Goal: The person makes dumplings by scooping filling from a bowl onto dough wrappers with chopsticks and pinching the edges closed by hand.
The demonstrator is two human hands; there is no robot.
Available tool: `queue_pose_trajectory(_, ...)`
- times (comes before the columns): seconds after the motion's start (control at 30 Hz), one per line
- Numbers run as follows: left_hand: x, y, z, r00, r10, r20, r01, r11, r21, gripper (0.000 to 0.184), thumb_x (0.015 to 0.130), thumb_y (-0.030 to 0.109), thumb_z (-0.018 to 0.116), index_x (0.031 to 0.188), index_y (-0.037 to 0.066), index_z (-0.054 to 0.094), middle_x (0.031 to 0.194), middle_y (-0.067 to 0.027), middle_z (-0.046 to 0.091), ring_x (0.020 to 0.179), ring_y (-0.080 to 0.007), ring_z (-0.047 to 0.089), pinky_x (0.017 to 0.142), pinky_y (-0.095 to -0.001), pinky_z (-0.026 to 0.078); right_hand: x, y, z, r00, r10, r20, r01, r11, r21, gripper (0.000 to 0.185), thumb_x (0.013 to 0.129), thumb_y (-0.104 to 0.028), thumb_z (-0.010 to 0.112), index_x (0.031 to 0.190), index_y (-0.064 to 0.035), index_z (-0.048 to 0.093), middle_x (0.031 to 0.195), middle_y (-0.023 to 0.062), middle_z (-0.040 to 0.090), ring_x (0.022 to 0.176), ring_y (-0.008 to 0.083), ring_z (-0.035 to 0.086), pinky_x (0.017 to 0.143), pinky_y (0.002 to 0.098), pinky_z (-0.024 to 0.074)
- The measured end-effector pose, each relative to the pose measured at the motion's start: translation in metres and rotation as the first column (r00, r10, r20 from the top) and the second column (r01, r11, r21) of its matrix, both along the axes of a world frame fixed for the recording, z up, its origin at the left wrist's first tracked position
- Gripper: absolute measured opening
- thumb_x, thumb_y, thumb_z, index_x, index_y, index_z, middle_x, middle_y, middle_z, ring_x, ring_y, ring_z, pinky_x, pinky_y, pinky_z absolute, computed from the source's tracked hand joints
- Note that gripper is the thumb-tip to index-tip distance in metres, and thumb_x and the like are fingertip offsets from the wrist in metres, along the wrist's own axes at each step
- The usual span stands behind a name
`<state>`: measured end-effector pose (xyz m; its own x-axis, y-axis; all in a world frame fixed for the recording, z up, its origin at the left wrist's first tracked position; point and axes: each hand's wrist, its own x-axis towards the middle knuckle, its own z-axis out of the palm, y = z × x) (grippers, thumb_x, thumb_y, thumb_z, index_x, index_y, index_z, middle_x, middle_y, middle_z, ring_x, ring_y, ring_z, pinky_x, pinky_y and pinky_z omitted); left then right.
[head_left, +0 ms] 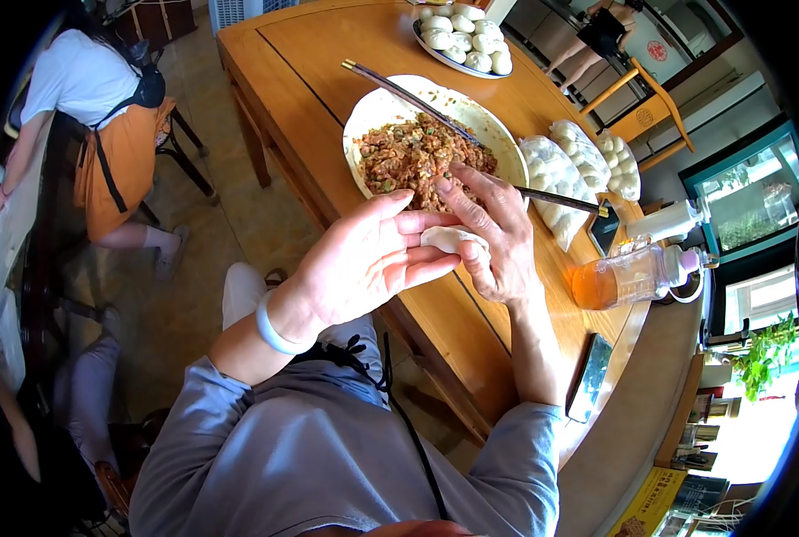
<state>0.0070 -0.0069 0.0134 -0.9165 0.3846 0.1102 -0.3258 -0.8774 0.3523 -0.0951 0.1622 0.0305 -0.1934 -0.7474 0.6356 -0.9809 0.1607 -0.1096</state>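
A small piece of white dough (453, 240) lies between my two hands, in front of the filling bowl. My left hand (363, 259), palm up with its fingers spread, supports the dough at its fingertips. The fingers and thumb of my right hand (498, 237) are on the dough's right side. Just beyond, a large white bowl (361, 121) holds chopped meat filling (417, 152). Dark chopsticks (408, 97) lie across the bowl, one pointing to the upper left and another (560, 200) sticking out to the right.
A plate of buns (462, 38) stands at the table's far end. Bags of dough balls (556, 179), a bottle of amber liquid (628, 277) and two phones (589, 376) are on the right. One person (104, 80) leans at the left; another (607, 34) is far back.
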Motion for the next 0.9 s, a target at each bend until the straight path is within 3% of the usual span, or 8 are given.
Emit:
queue_pose_trajectory(0.37,0.003,0.0,0.001,0.999,0.026,0.033,-0.026,1.0,-0.004,0.053,0.095,0.035,0.034,0.122,-0.011,0.038,0.12,-0.022,0.05,0.111,-0.0289,0.05,0.1,-0.0361,0.038,0.003,-0.001,0.0,0.998,-0.011,-0.059,0.012,1.0,0.016,0.038,0.092,-0.03,0.036,0.119,-0.0135,0.057,0.117,0.0089,0.056,0.095,0.0268,0.056,0.078,0.0371,0.0429)
queue_pose_trajectory(0.47,0.003,0.0,0.002,0.999,0.031,0.027,-0.031,1.0,0.002,0.055,0.094,0.036,0.035,0.122,-0.011,0.038,0.12,-0.0217,0.05,0.11,-0.0287,0.051,0.1,-0.0352,0.038,0.001,0.0,0.001,0.999,0.008,-0.054,-0.006,0.999,0.04,0.048,0.09,-0.044,0.038,0.122,-0.0113,0.055,0.116,0.0122,0.056,0.094,0.0287,0.056,0.08,0.0382,0.0422)
queue_pose_trajectory(0.53,0.004,-0.002,0.004,1.0,0.017,0.026,-0.018,1.0,0.012,0.055,0.094,0.037,0.036,0.123,-0.011,0.038,0.119,-0.0215,0.05,0.11,-0.0283,0.051,0.1,-0.0346,0.038,0.005,0.0,0.004,0.995,-0.016,0.094,0.017,1.0,-0.007,0.053,0.086,-0.046,0.047,0.123,-0.0094,0.053,0.115,0.0147,0.056,0.096,0.0298,0.056,0.081,0.0387,0.043)
queue_pose_trajectory(0.67,0.001,-0.005,0.001,0.989,0.147,0.02,-0.147,0.989,0.02,0.056,0.093,0.038,0.037,0.124,-0.01,0.037,0.12,-0.0203,0.049,0.111,-0.0264,0.05,0.102,-0.0341,0.036,0.011,-0.001,0.005,0.895,-0.008,0.446,0.046,0.996,-0.074,0.062,0.075,-0.042,0.066,0.124,-0.0059,0.051,0.112,0.0188,0.055,0.1,0.0307,0.056,0.084,0.0379,0.0449)
queue_pose_trajectory(0.7,0.001,-0.005,0.004,0.984,0.176,0.021,-0.177,0.984,0.016,0.056,0.093,0.038,0.037,0.124,-0.009,0.037,0.121,-0.02,0.049,0.111,-0.0259,0.05,0.102,-0.0341,0.035,0.011,-0.001,0.006,0.872,0.0,0.49,0.042,0.996,-0.075,0.054,0.074,-0.026,0.071,0.12,-0.0042,0.053,0.112,0.0172,0.056,0.101,0.0277,0.056,0.085,0.0339,0.0463)
queue_pose_trajectory(0.8,0.003,-0.006,0.007,0.978,0.209,-0.021,-0.209,0.978,-0.016,0.057,0.093,0.039,0.038,0.125,-0.008,0.036,0.123,-0.0194,0.046,0.115,-0.0251,0.046,0.104,-0.0348,0.032,0.006,-0.001,-0.007,0.693,0.099,0.714,0.023,0.987,-0.16,0.043,0.078,-0.022,0.068,0.115,-0.0029,0.056,0.11,0.0149,0.057,0.1,0.0237,0.057,0.083,0.0312,0.0465)
queue_pose_trajectory(0.83,0.004,-0.006,0.008,0.978,0.205,-0.033,-0.206,0.978,-0.019,0.058,0.093,0.039,0.038,0.126,-0.008,0.035,0.124,-0.0198,0.045,0.116,-0.0252,0.045,0.104,-0.035,0.032,0.008,-0.002,-0.008,0.574,0.148,0.806,0.03,0.979,-0.201,0.035,0.081,-0.017,0.065,0.111,-0.0013,0.058,0.105,0.0112,0.058,0.098,0.0186,0.057,0.081,0.0295,0.0467)
queue_pose_trajectory(0.9,0.004,-0.007,0.007,0.982,0.185,-0.045,-0.186,0.982,-0.023,0.059,0.092,0.039,0.039,0.127,-0.008,0.032,0.126,-0.0205,0.043,0.117,-0.0256,0.044,0.105,-0.0353,0.031,0.008,-0.001,-0.008,0.459,0.163,0.873,0.013,0.982,-0.19,0.034,0.082,-0.016,0.065,0.112,-0.001,0.058,0.103,0.01,0.058,0.097,0.0172,0.056,0.08,0.0291,0.0469)
